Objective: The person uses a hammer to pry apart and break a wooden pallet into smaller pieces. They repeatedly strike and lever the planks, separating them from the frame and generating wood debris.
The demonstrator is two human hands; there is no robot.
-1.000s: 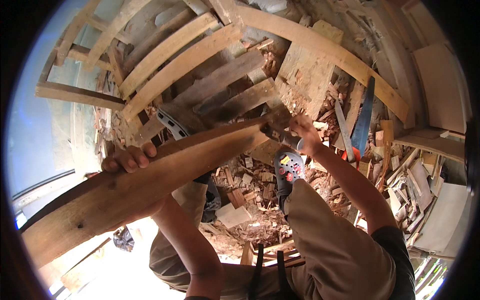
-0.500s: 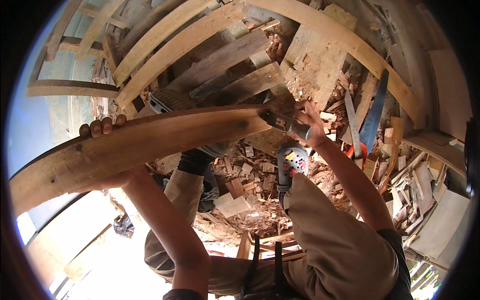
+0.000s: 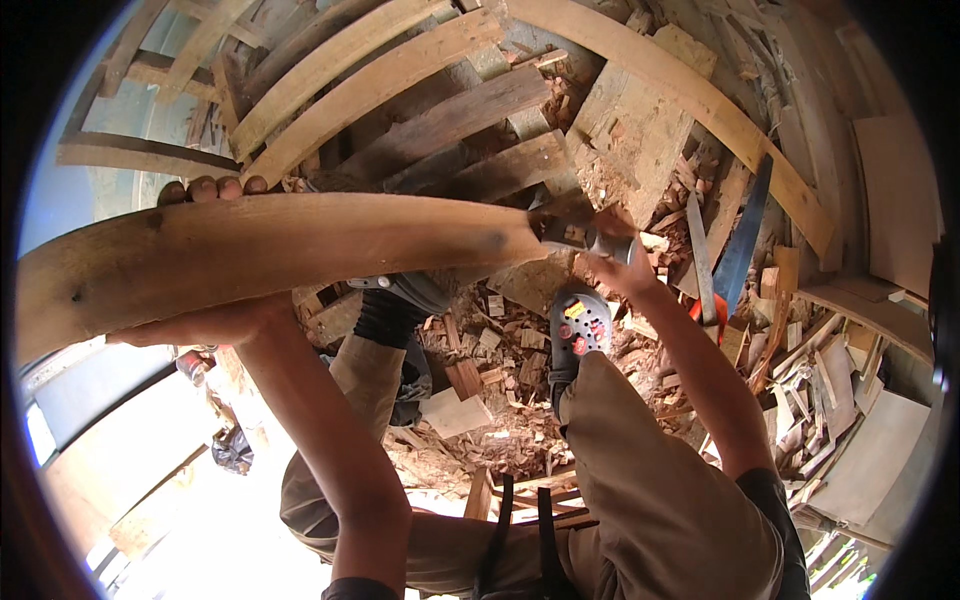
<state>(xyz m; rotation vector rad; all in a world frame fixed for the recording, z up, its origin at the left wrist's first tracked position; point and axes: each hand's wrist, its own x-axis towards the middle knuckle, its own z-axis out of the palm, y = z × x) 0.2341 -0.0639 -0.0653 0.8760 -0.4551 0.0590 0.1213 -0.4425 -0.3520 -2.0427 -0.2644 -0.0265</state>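
Note:
A long brown wooden plank [image 3: 290, 240] lies across the view, raised above my legs. My left hand [image 3: 215, 325] wraps round it from below, with its fingertips showing over the far edge. At the plank's right end my right hand [image 3: 628, 270] is closed round a hand tool with a rounded steel head [image 3: 612, 247]. Motion blurs that tool; its head is close to the plank's end, and I cannot tell whether they touch. Most of its handle is hidden.
Wood chips and offcuts [image 3: 500, 370] cover the ground around my clog [image 3: 580, 325]. Curved boards [image 3: 370, 90] lie beyond the plank. To the right are a blue blade [image 3: 747, 235], a grey blade [image 3: 703, 260] and a pile of scrap wood [image 3: 820, 390].
The plank's left part has risen and its broad face has turned more toward view. My left hand has moved with it. The tool in my right hand has shifted slightly right and blurred.

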